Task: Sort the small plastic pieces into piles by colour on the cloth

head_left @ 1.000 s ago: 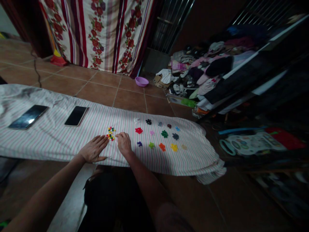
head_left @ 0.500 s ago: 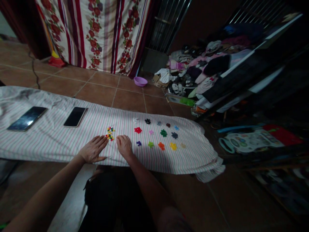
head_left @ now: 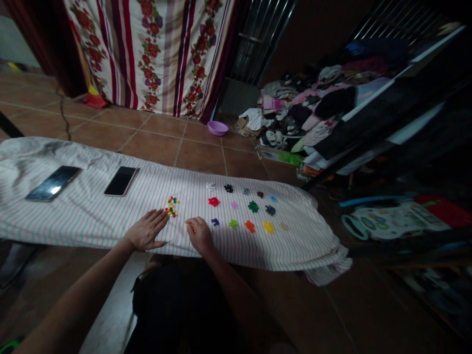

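My left hand [head_left: 149, 230] lies flat on the striped cloth [head_left: 121, 221], its fingertips beside a small mixed pile of red, yellow and green pieces [head_left: 171, 211]. To the right of that pile, my right hand [head_left: 200, 233] is closed in a pinch on a tiny yellowish piece [head_left: 187, 223]; its exact shape is too small to tell. Sorted by colour, several little heaps spread beyond the right hand. Nearest to it are the dark blue pieces [head_left: 215, 222], with red pieces [head_left: 213, 201], lime green pieces [head_left: 233, 223], orange pieces [head_left: 250, 226] and yellow pieces [head_left: 268, 227] farther on.
Two phones, a larger one [head_left: 53, 184] and a smaller one [head_left: 121, 181], lie on the cloth at the left. Past the far edge, a purple basin [head_left: 218, 128] stands on the tiled floor near a floral curtain [head_left: 169, 59]. A clothes heap [head_left: 295, 108] is at the back right.
My right hand has drawn back from the mixed pile, toward me and slightly right, and a yellowish bit now shows at its fingertips. My left hand stays flat beside the pile.
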The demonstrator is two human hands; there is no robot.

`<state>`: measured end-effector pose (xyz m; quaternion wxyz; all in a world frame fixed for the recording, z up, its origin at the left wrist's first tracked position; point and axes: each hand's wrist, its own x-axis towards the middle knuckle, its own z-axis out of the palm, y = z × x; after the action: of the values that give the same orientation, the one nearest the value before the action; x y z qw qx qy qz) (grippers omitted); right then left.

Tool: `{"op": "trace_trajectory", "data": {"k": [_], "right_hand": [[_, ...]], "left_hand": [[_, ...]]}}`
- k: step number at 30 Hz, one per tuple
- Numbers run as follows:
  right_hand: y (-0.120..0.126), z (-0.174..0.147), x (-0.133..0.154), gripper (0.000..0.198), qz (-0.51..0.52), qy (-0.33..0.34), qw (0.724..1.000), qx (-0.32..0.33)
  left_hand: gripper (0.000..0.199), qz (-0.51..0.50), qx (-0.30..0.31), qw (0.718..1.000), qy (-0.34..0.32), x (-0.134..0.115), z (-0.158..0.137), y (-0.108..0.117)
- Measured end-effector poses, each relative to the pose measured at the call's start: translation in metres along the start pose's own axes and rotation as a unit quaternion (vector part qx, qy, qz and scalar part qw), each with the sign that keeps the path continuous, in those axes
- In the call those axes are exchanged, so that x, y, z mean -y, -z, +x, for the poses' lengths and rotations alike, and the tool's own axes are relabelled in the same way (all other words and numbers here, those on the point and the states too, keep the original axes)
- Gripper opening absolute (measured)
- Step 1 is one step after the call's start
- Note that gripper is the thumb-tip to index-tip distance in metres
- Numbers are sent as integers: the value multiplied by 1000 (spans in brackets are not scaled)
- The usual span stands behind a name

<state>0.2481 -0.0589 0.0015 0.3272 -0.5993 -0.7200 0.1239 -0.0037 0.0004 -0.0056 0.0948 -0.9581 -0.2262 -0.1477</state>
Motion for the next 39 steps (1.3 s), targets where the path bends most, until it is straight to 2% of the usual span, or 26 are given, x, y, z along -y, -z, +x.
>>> {"op": "trace_trajectory", "data": {"k": [5,11,21,25,30,36,39], "right_hand": [[10,-9,-4,22,18,8,1000,16],[28,-29,-13,18,8,2,1000,14],[66,-72,-49,30,-18,-72,987,-140],[86,-82,-75,30,-15,-95,971,-218],[114,-91,-112,35,-51,-158,937,-308],[143,-101,-148,41,-72,-266,897,-346],[154,-105,-164,41,-74,-298,881,-359]], "left_hand": [[78,4,1,1000,-2,1,-1,-3],[79,10,-5,1000,-9,1,0,1],[78,-4,-34,999,-16,2,1,-1],[76,-1,-40,999,-19,2,2,1],[74,16,-48,998,-26,1,3,3],[75,8,-60,998,-28,1,4,4],[74,14,-61,998,-27,0,5,5]]}}
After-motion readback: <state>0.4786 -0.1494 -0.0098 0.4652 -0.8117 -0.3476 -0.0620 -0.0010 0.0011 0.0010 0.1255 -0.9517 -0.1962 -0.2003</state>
